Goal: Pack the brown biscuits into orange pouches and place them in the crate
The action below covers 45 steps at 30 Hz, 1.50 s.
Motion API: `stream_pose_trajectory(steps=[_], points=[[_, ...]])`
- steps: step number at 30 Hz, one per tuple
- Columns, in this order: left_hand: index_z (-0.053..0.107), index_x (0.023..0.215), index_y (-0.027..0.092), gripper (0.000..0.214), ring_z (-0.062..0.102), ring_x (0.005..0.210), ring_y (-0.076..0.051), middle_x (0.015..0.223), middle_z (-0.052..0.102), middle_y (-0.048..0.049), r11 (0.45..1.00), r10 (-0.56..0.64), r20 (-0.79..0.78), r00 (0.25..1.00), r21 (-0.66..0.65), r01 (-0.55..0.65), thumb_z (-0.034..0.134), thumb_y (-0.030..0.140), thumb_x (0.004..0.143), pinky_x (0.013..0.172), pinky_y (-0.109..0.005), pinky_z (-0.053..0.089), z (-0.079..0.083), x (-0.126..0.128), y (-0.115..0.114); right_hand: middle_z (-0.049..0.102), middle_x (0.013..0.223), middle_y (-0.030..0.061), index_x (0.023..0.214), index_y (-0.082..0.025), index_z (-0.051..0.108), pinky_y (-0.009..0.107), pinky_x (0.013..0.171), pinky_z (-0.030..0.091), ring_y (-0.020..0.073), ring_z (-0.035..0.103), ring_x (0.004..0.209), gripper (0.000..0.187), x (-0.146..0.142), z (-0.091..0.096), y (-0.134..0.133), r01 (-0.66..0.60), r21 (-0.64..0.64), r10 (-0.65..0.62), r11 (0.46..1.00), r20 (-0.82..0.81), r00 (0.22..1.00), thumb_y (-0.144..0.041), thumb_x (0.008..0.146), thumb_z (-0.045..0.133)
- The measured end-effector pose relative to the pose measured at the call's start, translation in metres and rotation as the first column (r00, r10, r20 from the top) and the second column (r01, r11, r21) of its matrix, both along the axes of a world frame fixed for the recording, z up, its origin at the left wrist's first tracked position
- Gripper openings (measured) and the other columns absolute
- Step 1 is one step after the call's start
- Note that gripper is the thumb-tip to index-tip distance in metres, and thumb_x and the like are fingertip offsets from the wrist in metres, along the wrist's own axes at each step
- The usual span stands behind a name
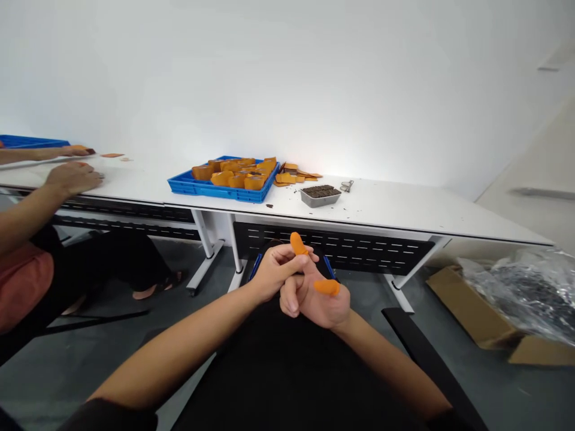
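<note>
Orange thumb cot, fitted, caps the half-open right hand; finger cot, seemingly not fully settled, pinched near its rim by the left hand.

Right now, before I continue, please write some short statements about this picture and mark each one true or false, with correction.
1. The left hand touches the right hand. True.
2. The right hand's thumb is bare. False: it wears an orange finger cover.
3. The blue tray in front holds orange pieces. True.
4. The scissors lie inside the metal tin. False: they lie on the table beside it.
5. The cardboard box is on the floor. True.
</note>
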<state>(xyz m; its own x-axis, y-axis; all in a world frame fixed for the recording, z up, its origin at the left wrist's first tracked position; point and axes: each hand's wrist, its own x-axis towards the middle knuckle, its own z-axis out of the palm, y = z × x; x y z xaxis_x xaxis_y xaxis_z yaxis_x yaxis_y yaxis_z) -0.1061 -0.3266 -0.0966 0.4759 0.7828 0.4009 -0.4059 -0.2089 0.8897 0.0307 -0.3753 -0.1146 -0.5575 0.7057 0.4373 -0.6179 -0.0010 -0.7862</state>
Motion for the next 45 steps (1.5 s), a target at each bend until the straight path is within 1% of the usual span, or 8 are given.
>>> stream_pose_trajectory(steps=[10,13,16,19,29,34,39,45], points=[[0.079,0.114,0.015,0.048,0.081,0.092,-0.021,0.106,0.083,-0.013,0.972,-0.214,0.008,0.977,-0.098,0.214,0.083,0.057,0.093,0.083,-0.031,0.066,0.004,0.006,-0.022,0.081,0.079,-0.0006,0.118,-0.024,0.063,0.024,0.048,0.053,0.0141,0.066,0.05,0.057,0.0,0.01,-0.013,-0.026,0.102,0.019,0.994,0.072,0.997,-0.071,0.088,0.076],[0.079,0.124,0.017,0.049,0.081,0.097,-0.022,0.109,0.083,-0.0129,0.974,-0.217,0.036,0.976,-0.064,0.219,0.087,0.051,0.091,0.086,-0.03,0.066,0.01,0.005,-0.026,0.083,0.083,-0.0001,0.133,-0.025,0.059,0.024,0.049,0.057,0.0152,0.07,0.052,0.06,0.001,0.014,-0.014,-0.004,0.135,-0.003,0.991,0.051,0.999,-0.067,0.092,0.074],[0.073,0.138,0.021,0.061,0.081,0.1,-0.022,0.117,0.083,-0.0121,0.984,-0.172,0.084,0.982,-0.041,0.176,0.085,0.056,0.09,0.088,-0.03,0.067,0.015,0.003,-0.025,0.084,0.091,-0.0025,0.161,-0.034,0.037,0.023,0.05,0.057,0.0138,0.072,0.053,0.082,0.001,0.014,-0.013,0.008,0.163,-0.013,0.987,0.03,0.999,-0.067,0.095,0.071],[0.075,0.134,0.022,0.053,0.08,0.103,-0.019,0.12,0.082,-0.0102,0.992,-0.106,0.108,0.988,-0.06,0.113,0.083,0.055,0.093,0.094,-0.028,0.066,0.014,0.004,-0.024,0.084,0.096,-0.004,0.17,-0.039,0.022,0.022,0.05,0.057,0.0126,0.071,0.053,0.095,0.003,0.011,-0.014,0.033,0.171,-0.044,0.985,0.065,0.997,-0.067,0.094,0.072],[0.076,0.114,0.018,0.044,0.081,0.098,-0.022,0.101,0.084,-0.0075,0.972,-0.172,0.108,0.979,-0.144,0.187,0.081,0.057,0.094,0.087,-0.031,0.066,0.001,0.015,-0.036,0.082,0.083,-0.0024,0.151,-0.026,0.043,0.029,0.05,0.06,0.0175,0.072,0.054,0.067,0.003,0.003,-0.021,0.147,0.222,-0.191,0.964,0.194,0.962,-0.062,0.099,0.067],[0.073,0.113,0.017,0.047,0.082,0.099,-0.024,0.105,0.085,-0.0104,0.97,-0.208,0.102,0.973,-0.109,0.219,0.075,0.061,0.096,0.086,-0.033,0.065,0.0,0.014,-0.042,0.069,0.064,-0.0081,0.132,-0.031,0.057,0.033,0.05,0.053,0.0185,0.064,0.051,0.036,0.0,-0.002,-0.027,0.378,0.308,-0.456,0.873,0.241,0.857,-0.039,0.099,0.07],[0.073,0.102,0.015,0.048,0.081,0.1,-0.029,0.108,0.084,-0.0146,0.97,-0.24,0.087,0.967,-0.023,0.243,0.069,0.062,0.095,0.084,-0.036,0.064,-0.001,0.014,-0.047,0.067,0.077,-0.0016,0.101,-0.032,0.066,0.04,0.06,0.054,0.0221,0.065,0.067,0.025,0.001,-0.002,-0.033,0.523,0.445,-0.658,0.727,0.233,0.716,-0.032,0.082,0.083],[0.07,0.098,0.017,0.043,0.082,0.1,-0.032,0.101,0.084,-0.0136,0.96,-0.277,0.087,0.957,0.057,0.273,0.066,0.059,0.095,0.086,-0.043,0.066,0.002,0.013,-0.044,0.062,0.068,-0.0038,0.1,-0.029,0.07,0.033,0.052,0.047,0.0162,0.055,0.06,0.028,0.0,0.0,-0.033,0.492,0.472,-0.648,0.731,0.255,0.718,-0.038,0.079,0.087]])
